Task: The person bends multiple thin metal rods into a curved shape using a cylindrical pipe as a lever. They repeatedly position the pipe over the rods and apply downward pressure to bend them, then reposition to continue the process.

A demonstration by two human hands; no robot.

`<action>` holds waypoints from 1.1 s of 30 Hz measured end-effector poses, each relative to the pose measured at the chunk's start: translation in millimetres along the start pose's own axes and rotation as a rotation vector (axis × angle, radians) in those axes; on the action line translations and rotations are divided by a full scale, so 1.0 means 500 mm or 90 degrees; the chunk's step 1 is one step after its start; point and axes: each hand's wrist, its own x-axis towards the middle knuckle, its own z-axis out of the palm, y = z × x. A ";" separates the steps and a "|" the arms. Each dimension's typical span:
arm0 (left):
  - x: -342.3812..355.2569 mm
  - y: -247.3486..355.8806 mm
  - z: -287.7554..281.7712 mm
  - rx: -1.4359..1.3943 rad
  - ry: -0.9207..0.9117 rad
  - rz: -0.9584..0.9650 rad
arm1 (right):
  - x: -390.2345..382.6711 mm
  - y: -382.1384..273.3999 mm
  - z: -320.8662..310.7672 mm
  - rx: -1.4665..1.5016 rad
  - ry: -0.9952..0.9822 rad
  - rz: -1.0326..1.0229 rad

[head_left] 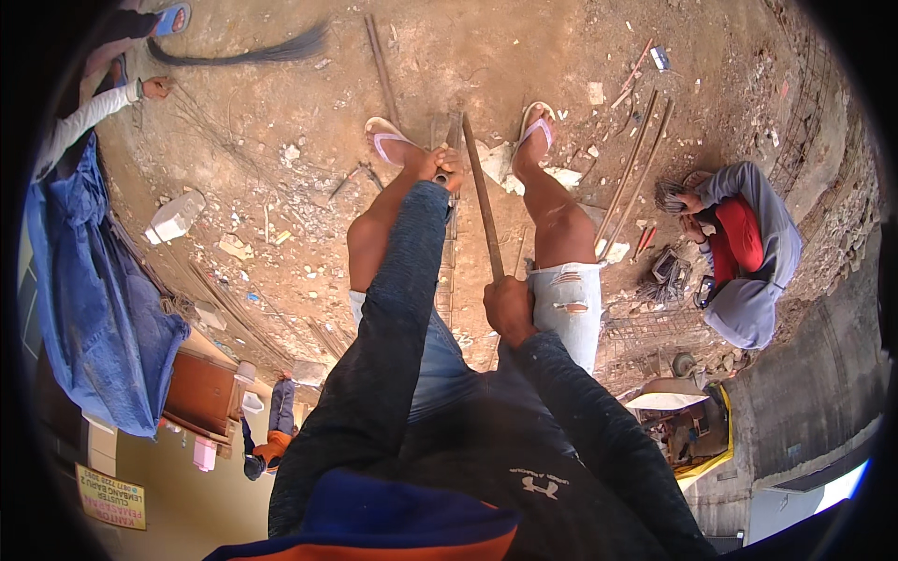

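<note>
My right hand [510,311] is closed round the near end of a long brown metal rod [483,201], in front of my right thigh. The rod slants away toward the ground between my feet. Farther out, beside my left foot, my left hand [447,164] is closed too. A round, hollow pipe end [441,178] shows at the wrist side of that hand; the rest of the pipe is hidden by the fingers. Thin metal bars [451,271] run along the ground between my legs, partly covered by my left arm.
At the right a person in grey [748,243] squats, holding a bundle of thin rods [669,196]. Long bars [629,173] lie nearby. Another person's hand [156,87] is at upper left, near dark wire [248,51]. A blue tarp [103,290] hangs at left.
</note>
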 end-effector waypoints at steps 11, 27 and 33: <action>-0.066 -0.025 0.017 0.050 0.138 0.042 | -0.010 -0.006 0.148 0.024 -0.008 0.020; -0.096 -0.019 0.020 0.526 0.326 0.043 | -0.075 0.150 -0.343 0.272 0.089 -0.034; -0.094 -0.020 0.041 0.523 0.343 0.028 | 0.111 0.256 -0.332 0.246 0.205 -0.082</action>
